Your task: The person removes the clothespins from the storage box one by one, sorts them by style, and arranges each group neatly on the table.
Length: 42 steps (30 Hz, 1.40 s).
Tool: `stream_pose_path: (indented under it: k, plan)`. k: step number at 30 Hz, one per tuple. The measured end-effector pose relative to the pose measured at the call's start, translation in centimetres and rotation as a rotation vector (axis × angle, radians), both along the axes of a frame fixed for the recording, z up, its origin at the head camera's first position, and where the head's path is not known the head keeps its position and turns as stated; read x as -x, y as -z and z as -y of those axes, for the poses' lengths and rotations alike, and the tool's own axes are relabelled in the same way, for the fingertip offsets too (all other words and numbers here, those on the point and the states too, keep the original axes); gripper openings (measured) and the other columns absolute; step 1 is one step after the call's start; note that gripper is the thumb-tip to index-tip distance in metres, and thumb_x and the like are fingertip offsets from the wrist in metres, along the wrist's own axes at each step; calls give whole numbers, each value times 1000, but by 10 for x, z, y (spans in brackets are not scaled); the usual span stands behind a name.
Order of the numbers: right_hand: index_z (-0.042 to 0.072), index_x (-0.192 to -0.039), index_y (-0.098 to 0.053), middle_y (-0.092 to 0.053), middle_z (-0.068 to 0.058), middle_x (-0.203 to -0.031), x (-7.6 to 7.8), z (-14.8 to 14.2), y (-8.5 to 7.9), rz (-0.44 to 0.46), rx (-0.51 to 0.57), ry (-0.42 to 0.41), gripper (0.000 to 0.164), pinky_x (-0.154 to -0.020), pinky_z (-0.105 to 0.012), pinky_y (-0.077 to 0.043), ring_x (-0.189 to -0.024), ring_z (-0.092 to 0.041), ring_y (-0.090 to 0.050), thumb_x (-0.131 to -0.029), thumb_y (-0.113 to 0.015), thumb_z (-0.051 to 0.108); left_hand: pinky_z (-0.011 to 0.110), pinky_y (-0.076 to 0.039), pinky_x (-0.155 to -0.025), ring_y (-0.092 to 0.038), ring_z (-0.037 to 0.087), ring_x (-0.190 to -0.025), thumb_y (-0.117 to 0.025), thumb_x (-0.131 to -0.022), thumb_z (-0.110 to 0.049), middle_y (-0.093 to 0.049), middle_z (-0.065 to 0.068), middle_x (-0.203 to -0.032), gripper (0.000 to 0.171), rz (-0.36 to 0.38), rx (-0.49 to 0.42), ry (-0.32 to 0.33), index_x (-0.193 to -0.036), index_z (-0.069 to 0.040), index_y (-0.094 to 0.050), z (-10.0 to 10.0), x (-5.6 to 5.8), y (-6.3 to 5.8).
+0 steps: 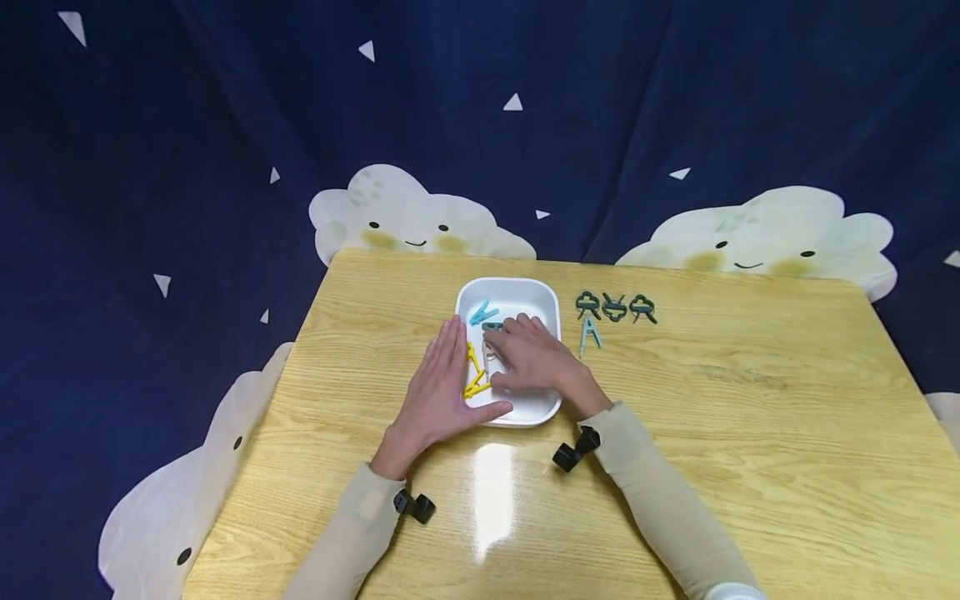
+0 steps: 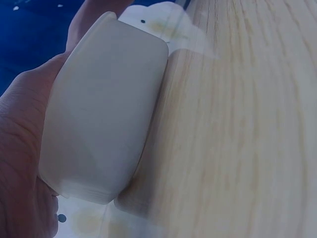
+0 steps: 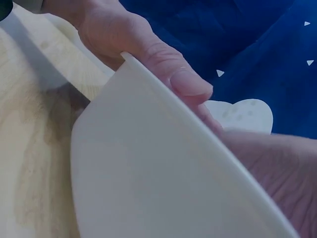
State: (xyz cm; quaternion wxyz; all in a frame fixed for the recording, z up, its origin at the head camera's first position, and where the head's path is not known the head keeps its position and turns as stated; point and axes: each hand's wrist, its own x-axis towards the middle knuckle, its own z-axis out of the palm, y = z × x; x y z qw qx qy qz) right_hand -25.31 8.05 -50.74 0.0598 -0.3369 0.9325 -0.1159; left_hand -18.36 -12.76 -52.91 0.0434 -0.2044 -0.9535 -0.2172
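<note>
A white plastic basin [image 1: 550,312] stands on the wooden table with several clips in it. My left hand [image 1: 442,392] lies along its left side, fingers straight, thumb stretched across the near rim. In the right wrist view the left thumb [image 3: 190,83] shows over the rim. My right hand [image 1: 534,357] reaches into the basin, thumb and forefinger apart beside a pale clip [image 1: 488,360]. Its other fingertips are partly hidden. Near the left wall lie yellow clips [image 1: 475,387], with a light blue clip [image 1: 483,313] farther back. A dark green clip [image 1: 492,327] is partly covered by the right hand.
Right of the basin, dark green cloud-shaped clips [image 1: 615,307] lie in a row on the table [image 1: 750,433]. A light blue clip [image 1: 590,335] lies just in front of them. A dark blue curtain [image 1: 480,100] with clouds hangs behind the table.
</note>
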Motion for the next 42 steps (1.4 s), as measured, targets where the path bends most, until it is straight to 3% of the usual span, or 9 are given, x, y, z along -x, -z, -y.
stream_pose_path:
  k: [8, 19, 28, 36, 39, 42]
  plan:
    - [17, -134, -65, -58, -3, -107, -2, 2, 1, -46, -44, 14, 66, -90, -41, -39, -98, -24, -45, -83, -75, 58, 45, -11, -131, 2, 27, -162, -50, -78, -95, 4, 15, -175, 139, -4, -3, 2, -165, 0, 2, -1, 1, -2]
    - [18, -126, -66, -57, -2, -109, -5, 4, 2, -55, -69, 0, 74, -93, -40, -40, -99, -23, -45, -78, -76, 74, 43, -7, -131, 9, 21, -162, -54, -78, -93, 9, 11, -175, 140, 8, -18, 3, -166, -2, 6, 0, 1, -1]
    - [16, -131, -69, -60, -2, -111, -7, 4, 4, -59, -72, -5, 62, -95, -40, -41, -101, -23, -46, -85, -76, 56, 43, -8, -131, 5, 23, -162, -55, -77, -93, 2, 15, -176, 141, 19, -24, -4, -166, -2, 4, 0, 0, -1]
    - [12, -108, -74, -59, -5, -101, -6, 5, 5, -115, -33, 59, 23, -88, -40, -40, -96, -25, -46, -95, -68, 29, 43, -9, -131, 3, 24, -162, -55, -76, -94, 1, 16, -176, 142, 16, -13, -9, -166, -2, 4, 0, -1, -1]
    - [11, -95, -72, -57, -4, -95, -5, 6, 7, -155, -37, 99, 16, -86, -40, -39, -93, -26, -45, -95, -66, 26, 44, -10, -131, 1, 26, -163, -54, -76, -94, 2, 15, -176, 141, 6, -9, -8, -166, -1, 3, 0, 0, 0]
    - [11, -81, -67, -55, -5, -89, -4, 6, 8, -199, -29, 139, 20, -83, -40, -40, -90, -27, -46, -95, -64, 25, 44, -9, -131, 3, 25, -162, -54, -76, -94, 3, 14, -176, 141, 9, -3, -11, -166, -1, 3, -1, 0, 0]
